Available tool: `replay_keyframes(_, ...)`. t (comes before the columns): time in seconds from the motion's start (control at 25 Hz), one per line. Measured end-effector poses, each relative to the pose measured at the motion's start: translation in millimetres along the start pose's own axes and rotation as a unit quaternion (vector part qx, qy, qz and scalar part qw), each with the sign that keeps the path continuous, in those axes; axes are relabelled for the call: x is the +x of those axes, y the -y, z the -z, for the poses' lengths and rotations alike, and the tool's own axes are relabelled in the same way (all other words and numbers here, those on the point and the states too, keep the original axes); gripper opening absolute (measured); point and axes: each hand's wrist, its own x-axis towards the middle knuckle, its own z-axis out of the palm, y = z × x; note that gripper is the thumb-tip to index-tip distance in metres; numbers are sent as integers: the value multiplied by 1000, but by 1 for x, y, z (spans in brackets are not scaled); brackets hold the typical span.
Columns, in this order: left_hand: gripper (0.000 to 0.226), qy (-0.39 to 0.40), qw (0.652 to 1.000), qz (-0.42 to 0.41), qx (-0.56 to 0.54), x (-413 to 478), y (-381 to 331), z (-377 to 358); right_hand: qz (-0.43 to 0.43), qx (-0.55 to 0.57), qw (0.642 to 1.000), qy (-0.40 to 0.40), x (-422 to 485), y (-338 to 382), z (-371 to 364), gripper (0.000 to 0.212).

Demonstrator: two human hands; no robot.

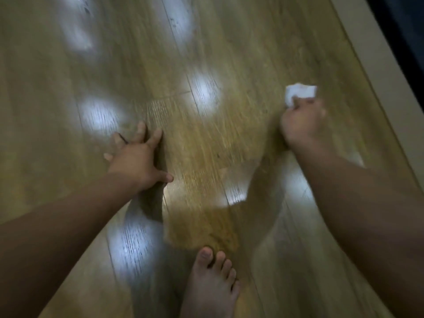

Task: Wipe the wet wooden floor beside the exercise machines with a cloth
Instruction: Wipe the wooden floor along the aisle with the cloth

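Note:
My right hand [302,121] grips a small white cloth [299,92] and holds it down on the wooden floor [206,138] at the right. The cloth sticks out past my curled fingers. My left hand [137,159] rests flat on the floor at centre left, fingers spread, palm down. The floor planks shine with several bright light reflections. The picture is blurred by motion.
My bare foot [212,283] stands on the floor at the bottom centre. A pale skirting strip [378,72] runs along the right side, with a dark area [408,26] beyond it in the top right corner. No exercise machine shows in this view.

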Motion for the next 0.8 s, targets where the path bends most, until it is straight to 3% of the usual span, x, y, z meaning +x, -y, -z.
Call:
replay_keyframes(0.08, 126, 3, 999, 5, -49, -1, -10, 1, 187, -11, 982, 37, -77, 47, -30, 44)
replay_keyframes(0.2, 132, -1, 996, 23, -87, -1, -16, -2, 490, -11, 856, 166, -175, 83, -70, 43)
replay_keyframes(0.24, 136, 6, 995, 33, -96, -2, -13, -3, 505, -7, 847, 168, -158, 73, -62, 42)
replay_keyframes(0.28, 140, -3, 993, 29, -111, -1, -13, -1, 477, -3, 869, 129, -118, 52, -51, 44)
replay_keyframes(0.36, 143, 0, 994, 32, -106, -4, -15, 0, 360, -92, 928, 29, -27, -3, -20, 62)
replay_keyframes(0.4, 145, 8, 994, 43, -102, -7, -13, 1, 287, -142, 947, 13, 16, -29, -10, 69)
replay_keyframes(0.48, 147, 13, 992, 48, -116, -6, -16, 5, 135, -92, 986, 34, 84, -72, 8, 73)
replay_keyframes(0.56, 146, 26, 990, 36, -131, -1, -14, 9, 162, 36, 985, 45, 69, -40, -12, 42)
replay_keyframes(0.6, 145, 23, 991, 36, -125, 0, -11, 12, 174, 48, 983, 40, 29, 0, -35, 32)
replay_keyframes(0.68, 148, 6, 998, 26, -65, 7, -4, 12, 210, 39, 975, 64, -69, 88, -59, 47)
replay_keyframes(0.72, 152, 1, 999, 18, -47, 12, 0, 12, 288, 47, 953, 80, -115, 121, -74, 45)
replay_keyframes(0.8, 156, 1, 998, 15, -67, 18, 8, 9, 482, 14, 859, 174, -162, 136, -100, 40)
